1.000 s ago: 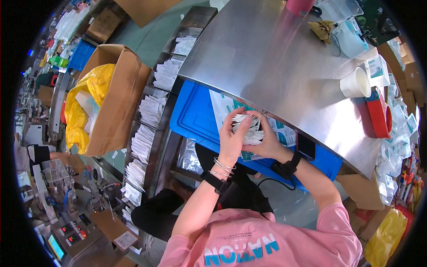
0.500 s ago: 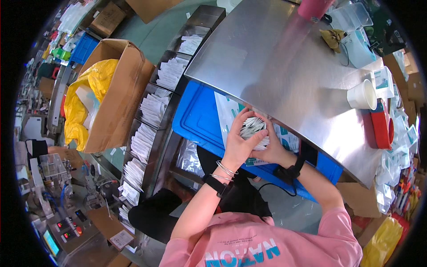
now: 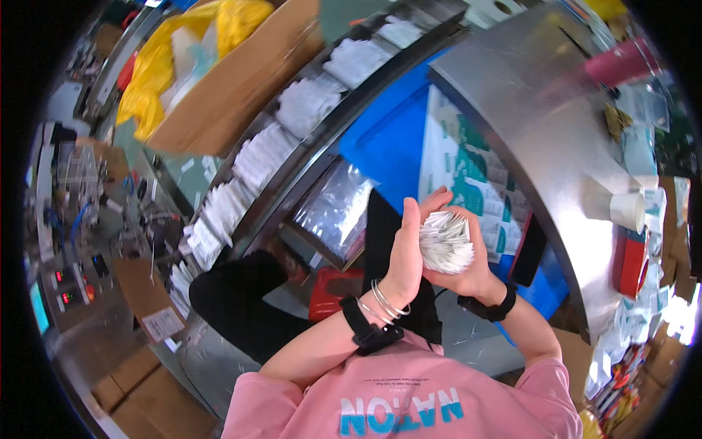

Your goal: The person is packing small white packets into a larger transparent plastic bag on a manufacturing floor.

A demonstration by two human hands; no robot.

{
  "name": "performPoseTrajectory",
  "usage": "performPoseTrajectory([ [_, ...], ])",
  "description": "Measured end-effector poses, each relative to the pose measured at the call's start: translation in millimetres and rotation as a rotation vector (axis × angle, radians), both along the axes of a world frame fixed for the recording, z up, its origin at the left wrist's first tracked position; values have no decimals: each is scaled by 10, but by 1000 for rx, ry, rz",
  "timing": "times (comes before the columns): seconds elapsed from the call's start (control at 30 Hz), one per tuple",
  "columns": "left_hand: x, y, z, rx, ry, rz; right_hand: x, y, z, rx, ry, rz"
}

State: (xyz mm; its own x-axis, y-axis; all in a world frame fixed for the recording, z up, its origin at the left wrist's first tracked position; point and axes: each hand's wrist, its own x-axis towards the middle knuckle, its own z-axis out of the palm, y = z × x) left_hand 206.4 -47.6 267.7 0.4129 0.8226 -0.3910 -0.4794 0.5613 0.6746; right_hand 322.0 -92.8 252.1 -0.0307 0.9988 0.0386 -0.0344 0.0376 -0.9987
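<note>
Packets (image 3: 447, 245), thin, white and bundled on edge, sit right of centre in the frame between two hands whose hold has altered within the last second. The left hand (image 3: 404, 256), earlier curled with its thumb across the bundle, now stands flat and open, palm apparently against the left side; the right hand (image 3: 477, 267) stays cupped around the other, seemingly bearing most of the hold. The view has swung, carrying a dark metal trough (image 3: 322, 156) of ruffled white sachets (image 3: 263, 154) toward the upper middle. Smooth blue plastic (image 3: 387, 143), a glossy green-and-white sheet (image 3: 475, 164) and a brushed steel table (image 3: 526, 95) occupy the upper right; crinkled yellow film (image 3: 142, 88) spills from a stiff cardboard box (image 3: 241, 95), upper left.
</note>
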Motion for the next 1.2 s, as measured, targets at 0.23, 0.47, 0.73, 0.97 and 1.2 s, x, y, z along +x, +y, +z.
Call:
performPoseTrajectory([
  [0.23,-978,-300,-339,-518,-375,140,-660,-232,-97,-511,218,87],
  [0.47,-1653,-429,-2414,80,1145,-408,-1036,-589,-468,-846,388,142],
  [0.73,-1294,-86,-3345,236,1372,-1043,-1022,-426,-753,-960,415,1],
  [0.97,-1435,-95,-3749,530,1471,-1130,-886,-388,-831,-1123,359,-29],
  [1.2,-1595,-23,-3530,437,1414,-736,-947,-110,-998,-1080,338,-7],
])
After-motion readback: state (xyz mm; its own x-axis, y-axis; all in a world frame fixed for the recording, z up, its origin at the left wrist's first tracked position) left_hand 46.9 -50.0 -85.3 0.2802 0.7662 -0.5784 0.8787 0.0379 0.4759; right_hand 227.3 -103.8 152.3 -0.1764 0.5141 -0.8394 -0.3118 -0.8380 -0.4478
